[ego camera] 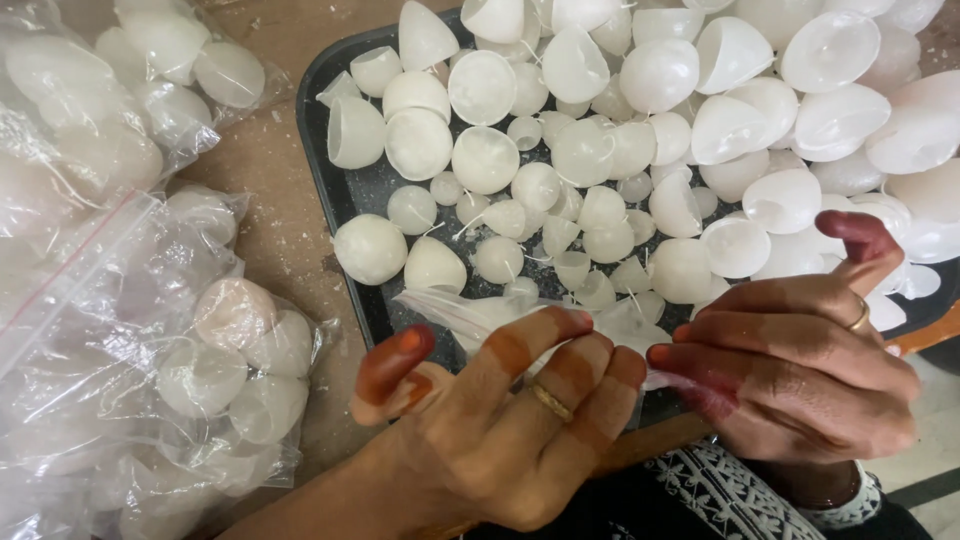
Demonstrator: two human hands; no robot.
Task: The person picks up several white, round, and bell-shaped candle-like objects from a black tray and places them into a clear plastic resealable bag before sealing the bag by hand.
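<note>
Both of my hands hold one small clear plastic bag (470, 312) over the near edge of a black tray (322, 150). My left hand (500, 420), with a ring on one finger, pinches the bag from below. My right hand (800, 370), also ringed, grips the bag's right end with its index finger raised. The tray is piled with white wax half-shells (600, 150), small ones with wicks toward the front and larger domes at the back right.
Clear plastic bags (120, 330) filled with the same white shells lie on the brown surface (270, 200) to the left. A dark patterned garment (710, 490) is at the bottom edge.
</note>
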